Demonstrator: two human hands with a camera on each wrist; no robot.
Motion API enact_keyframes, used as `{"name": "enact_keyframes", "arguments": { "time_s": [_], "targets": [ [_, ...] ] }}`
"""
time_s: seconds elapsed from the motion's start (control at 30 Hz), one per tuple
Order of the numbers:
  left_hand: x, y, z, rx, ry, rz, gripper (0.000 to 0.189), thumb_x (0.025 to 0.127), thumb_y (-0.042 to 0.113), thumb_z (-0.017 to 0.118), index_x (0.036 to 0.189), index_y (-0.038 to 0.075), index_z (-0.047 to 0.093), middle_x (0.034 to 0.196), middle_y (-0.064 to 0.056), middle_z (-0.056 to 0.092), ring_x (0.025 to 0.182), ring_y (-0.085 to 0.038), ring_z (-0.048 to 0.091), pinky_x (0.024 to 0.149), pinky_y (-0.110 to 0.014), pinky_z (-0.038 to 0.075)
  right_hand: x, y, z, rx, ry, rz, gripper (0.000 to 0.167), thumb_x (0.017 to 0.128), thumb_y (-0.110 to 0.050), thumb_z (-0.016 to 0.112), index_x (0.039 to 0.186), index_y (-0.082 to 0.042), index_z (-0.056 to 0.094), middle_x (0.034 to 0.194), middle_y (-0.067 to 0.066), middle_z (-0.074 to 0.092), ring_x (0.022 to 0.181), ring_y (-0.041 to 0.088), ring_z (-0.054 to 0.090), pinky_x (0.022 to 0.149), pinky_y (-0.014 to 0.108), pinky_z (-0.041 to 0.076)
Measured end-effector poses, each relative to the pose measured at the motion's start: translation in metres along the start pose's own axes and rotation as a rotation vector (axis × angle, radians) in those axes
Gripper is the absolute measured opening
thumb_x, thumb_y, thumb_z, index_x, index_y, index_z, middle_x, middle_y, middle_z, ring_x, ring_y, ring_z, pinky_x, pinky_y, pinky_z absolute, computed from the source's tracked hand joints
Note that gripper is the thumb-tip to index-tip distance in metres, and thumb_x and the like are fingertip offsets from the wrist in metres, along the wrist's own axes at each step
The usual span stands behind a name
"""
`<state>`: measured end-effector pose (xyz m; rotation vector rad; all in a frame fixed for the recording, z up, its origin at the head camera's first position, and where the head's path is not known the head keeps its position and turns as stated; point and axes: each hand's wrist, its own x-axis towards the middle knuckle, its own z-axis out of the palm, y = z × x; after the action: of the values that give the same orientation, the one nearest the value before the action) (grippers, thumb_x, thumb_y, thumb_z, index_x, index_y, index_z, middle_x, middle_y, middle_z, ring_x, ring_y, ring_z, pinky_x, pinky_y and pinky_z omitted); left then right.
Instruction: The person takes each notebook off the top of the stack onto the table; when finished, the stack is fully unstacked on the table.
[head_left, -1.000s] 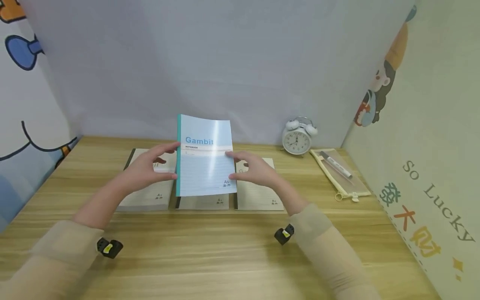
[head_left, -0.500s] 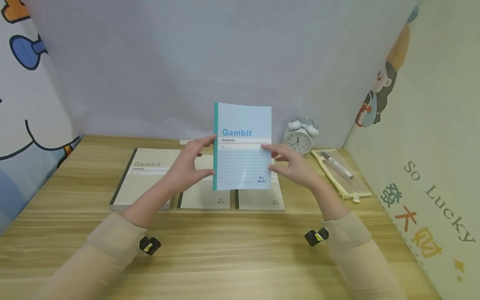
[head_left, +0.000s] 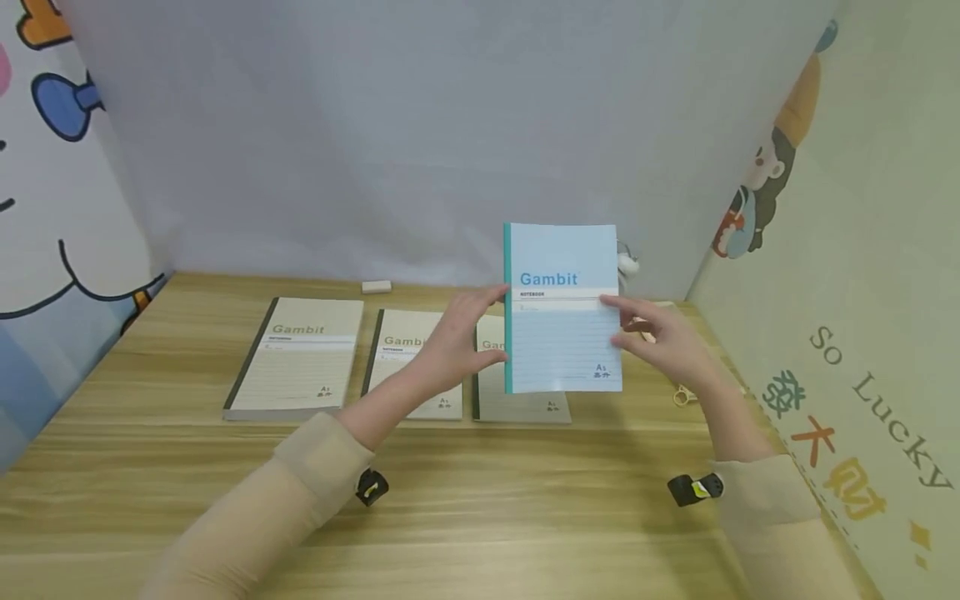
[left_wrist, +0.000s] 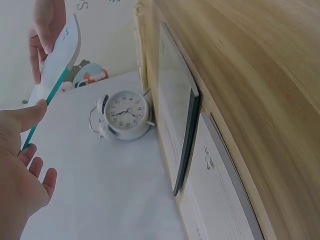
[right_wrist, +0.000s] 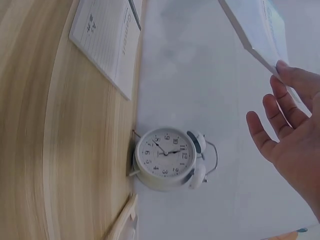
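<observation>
A light blue notebook (head_left: 562,333) with a teal spine is held up above the table, cover facing me. My left hand (head_left: 453,342) pinches its spine edge between thumb and fingers. At the opposite edge, my right hand (head_left: 667,342) grips it with thumb and fingertips, the other fingers spread in the right wrist view. Below lie three beige notebooks with dark spines in a row: a thick left one (head_left: 300,358), a middle one (head_left: 397,333) partly behind my left hand, and a right one (head_left: 517,407) partly covered by the blue notebook.
A white alarm clock (right_wrist: 167,155) stands by the back wall, mostly hidden by the blue notebook in the head view. A small white block (head_left: 377,287) lies at the table's back edge. The pouch's ring (head_left: 681,397) shows beyond my right wrist. A patterned wall (head_left: 840,333) bounds the right side.
Both hands have carried the blue notebook from above the middle beige notebook to the right, past the right one. The left and middle notebooks have come into fuller view; the clock is now mostly covered.
</observation>
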<state>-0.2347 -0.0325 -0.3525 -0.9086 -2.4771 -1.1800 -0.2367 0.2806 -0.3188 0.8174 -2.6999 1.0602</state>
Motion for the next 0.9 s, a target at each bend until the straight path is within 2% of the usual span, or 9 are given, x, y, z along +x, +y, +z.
{"name": "enact_keyframes", "arguments": {
  "time_s": [0.1, 0.17, 0.4, 0.53, 0.6, 0.77, 0.9],
  "targets": [
    [0.007, 0.005, 0.014, 0.001, -0.015, -0.007, 0.088, 0.074, 0.014, 0.081, 0.147, 0.012, 0.032, 0.139, -0.005, 0.047, 0.129, -0.024, 0.037, 0.109, -0.041, 0.032, -0.009, 0.009, -0.009, 0.002, 0.001, -0.005, 0.051, 0.088, -0.004, 0.065, 0.136, -0.005, 0.050, 0.119, 0.011, 0.056, 0.095, 0.012, 0.050, 0.088, 0.016, 0.046],
    [0.011, 0.007, 0.023, -0.007, -0.036, -0.030, 0.088, 0.074, 0.016, 0.081, 0.147, 0.013, 0.031, 0.140, -0.004, 0.046, 0.130, -0.023, 0.036, 0.109, -0.041, 0.032, -0.015, 0.015, -0.015, 0.027, -0.007, -0.002, 0.051, 0.088, -0.002, 0.065, 0.136, -0.003, 0.049, 0.119, 0.010, 0.055, 0.095, 0.009, 0.049, 0.087, 0.012, 0.044],
    [0.024, 0.011, 0.054, -0.073, -0.116, -0.080, 0.088, 0.075, 0.020, 0.081, 0.147, 0.012, 0.031, 0.137, -0.003, 0.048, 0.129, -0.022, 0.036, 0.106, -0.039, 0.035, -0.036, 0.035, -0.030, 0.029, -0.054, 0.003, 0.051, 0.087, 0.002, 0.064, 0.135, 0.001, 0.049, 0.108, 0.007, 0.052, 0.093, 0.011, 0.047, 0.086, 0.011, 0.046],
    [0.029, 0.009, 0.071, -0.095, -0.139, -0.106, 0.087, 0.074, 0.019, 0.081, 0.146, 0.012, 0.033, 0.134, -0.002, 0.050, 0.126, -0.021, 0.038, 0.105, -0.036, 0.036, -0.046, 0.045, -0.032, 0.004, -0.077, 0.041, 0.054, 0.086, 0.000, 0.066, 0.136, 0.000, 0.048, 0.111, 0.009, 0.054, 0.097, 0.007, 0.048, 0.085, 0.011, 0.046],
    [0.033, 0.007, 0.080, -0.093, -0.152, -0.117, 0.087, 0.074, 0.019, 0.082, 0.146, 0.011, 0.033, 0.134, -0.002, 0.050, 0.126, -0.021, 0.039, 0.105, -0.036, 0.036, -0.050, 0.049, -0.033, -0.015, -0.088, 0.074, 0.055, 0.086, -0.003, 0.066, 0.137, -0.002, 0.047, 0.112, 0.010, 0.054, 0.098, 0.009, 0.048, 0.085, 0.011, 0.046],
    [0.044, 0.003, 0.100, -0.022, -0.210, -0.159, 0.089, 0.074, 0.024, 0.081, 0.147, 0.013, 0.031, 0.138, -0.001, 0.048, 0.129, -0.023, 0.037, 0.106, -0.039, 0.035, -0.058, 0.060, -0.033, -0.070, -0.131, 0.195, 0.060, 0.086, -0.013, 0.069, 0.141, -0.006, 0.044, 0.119, 0.015, 0.052, 0.106, 0.024, 0.049, 0.084, 0.020, 0.048],
    [0.051, -0.002, 0.111, 0.046, -0.248, -0.184, 0.091, 0.074, 0.028, 0.081, 0.148, 0.015, 0.029, 0.143, -0.001, 0.045, 0.131, -0.024, 0.036, 0.108, -0.042, 0.033, -0.058, 0.066, -0.030, -0.099, -0.169, 0.225, 0.067, 0.084, -0.018, 0.072, 0.142, -0.005, 0.040, 0.134, 0.023, 0.043, 0.115, 0.038, 0.045, 0.090, 0.044, 0.047]
  ]
}}
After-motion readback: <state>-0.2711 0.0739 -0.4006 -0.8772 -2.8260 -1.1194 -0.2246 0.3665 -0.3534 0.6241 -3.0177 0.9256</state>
